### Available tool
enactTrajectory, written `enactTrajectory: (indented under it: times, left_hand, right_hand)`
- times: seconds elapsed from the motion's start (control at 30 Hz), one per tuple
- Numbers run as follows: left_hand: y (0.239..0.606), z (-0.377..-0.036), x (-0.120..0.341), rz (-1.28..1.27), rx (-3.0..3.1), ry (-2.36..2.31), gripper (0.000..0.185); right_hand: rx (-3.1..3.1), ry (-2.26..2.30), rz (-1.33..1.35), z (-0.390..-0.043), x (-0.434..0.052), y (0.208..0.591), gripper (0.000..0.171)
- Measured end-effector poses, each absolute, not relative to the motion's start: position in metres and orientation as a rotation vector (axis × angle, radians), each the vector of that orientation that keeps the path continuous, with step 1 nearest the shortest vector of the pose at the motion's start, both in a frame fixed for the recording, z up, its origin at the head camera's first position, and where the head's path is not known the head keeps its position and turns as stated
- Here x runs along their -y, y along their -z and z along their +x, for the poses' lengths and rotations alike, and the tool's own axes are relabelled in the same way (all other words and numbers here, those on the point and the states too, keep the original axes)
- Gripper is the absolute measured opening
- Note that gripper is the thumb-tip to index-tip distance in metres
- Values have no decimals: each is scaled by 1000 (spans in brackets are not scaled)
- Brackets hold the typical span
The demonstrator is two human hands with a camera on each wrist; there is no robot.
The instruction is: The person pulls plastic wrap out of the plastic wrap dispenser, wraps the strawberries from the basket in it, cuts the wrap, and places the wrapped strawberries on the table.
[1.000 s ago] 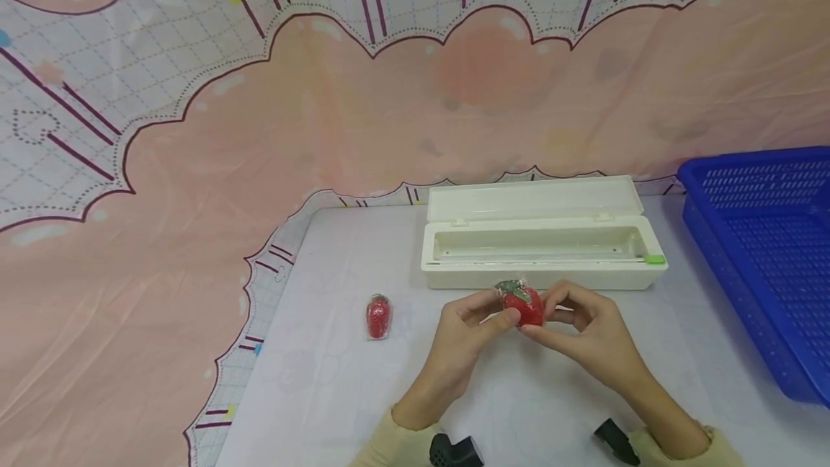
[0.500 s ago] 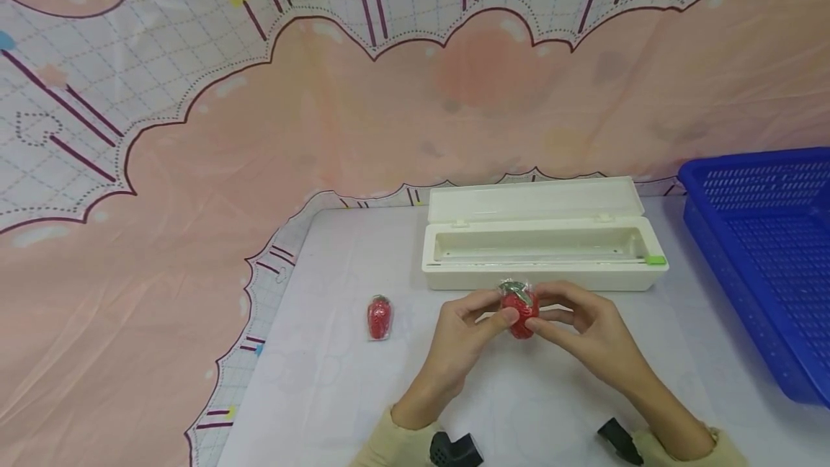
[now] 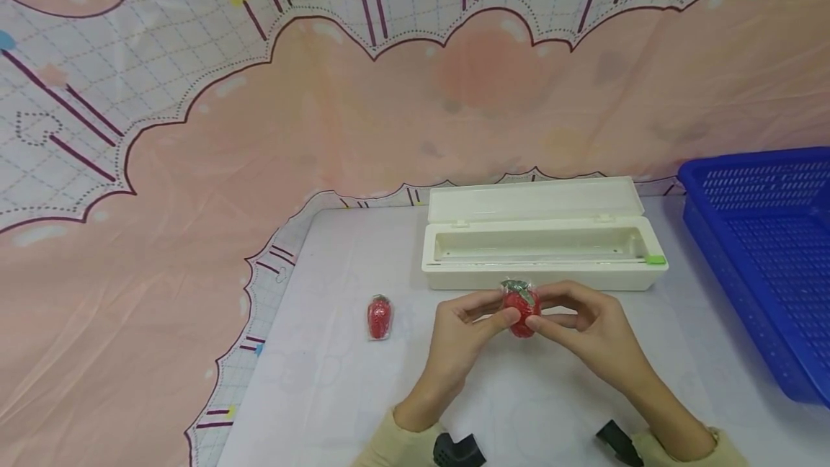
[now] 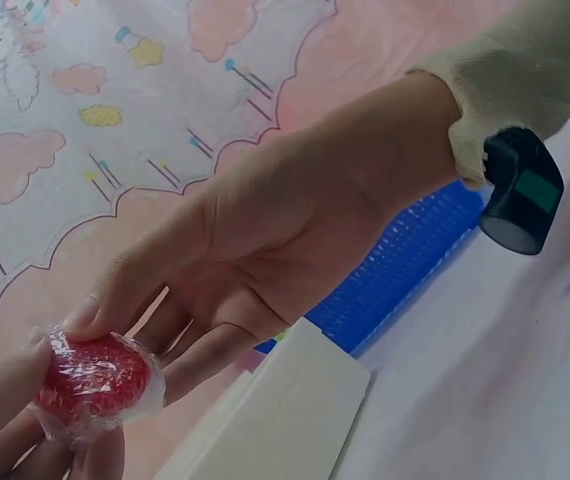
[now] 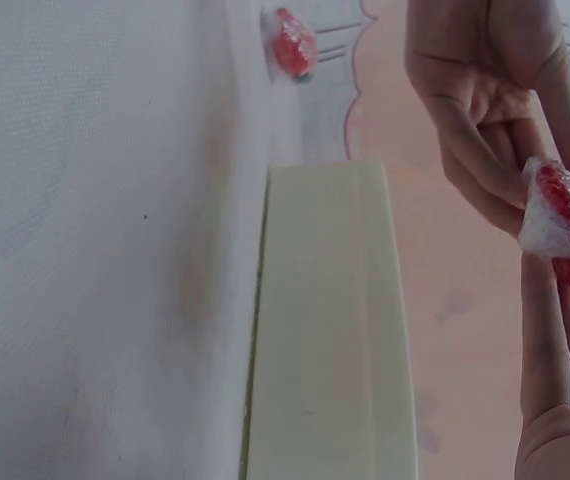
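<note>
A red strawberry-shaped piece in clear plastic wrap [image 3: 521,303], green-leafed at its top, is held up in front of the box between both hands. My left hand [image 3: 457,341] pinches its left side with thumb and fingers. On its right side my right hand [image 3: 593,330] pinches it too. The left wrist view shows the wrapped red strawberry [image 4: 95,380] between the thumbs and fingers, its clear wrap crinkled. A second wrapped strawberry [image 3: 379,318] lies on the white table to the left, also seen beyond the box in the right wrist view.
Behind the hands stands a long white box [image 3: 545,277] with its lid [image 3: 534,202] raised and a green tab at the right. A blue perforated basket [image 3: 746,301] is at the far right. A patterned pink cloth [image 3: 402,114] hangs behind the white table [image 3: 311,395].
The held strawberry has turned from tilted to more upright between the fingers and dropped slightly. My right fingers have shifted their hold on it. Box, basket and second strawberry stay put.
</note>
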State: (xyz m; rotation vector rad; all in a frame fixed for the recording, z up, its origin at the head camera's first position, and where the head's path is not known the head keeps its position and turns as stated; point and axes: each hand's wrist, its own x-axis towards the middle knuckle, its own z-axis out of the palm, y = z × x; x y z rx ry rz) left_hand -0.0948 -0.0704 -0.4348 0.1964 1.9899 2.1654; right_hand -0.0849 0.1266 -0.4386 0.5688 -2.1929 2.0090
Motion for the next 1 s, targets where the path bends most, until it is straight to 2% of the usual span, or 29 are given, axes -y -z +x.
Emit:
enactTrajectory:
  times: [0.37, 1.0]
  left_hand:
    - [432, -93, 70, 217, -1997, -2147, 39]
    - [434, -92, 74, 217, -2072, -2138, 33]
  right_hand:
    - [2177, -2019, 531, -84, -127, 439, 33]
    - [2326, -2007, 453, -84, -127, 435, 31]
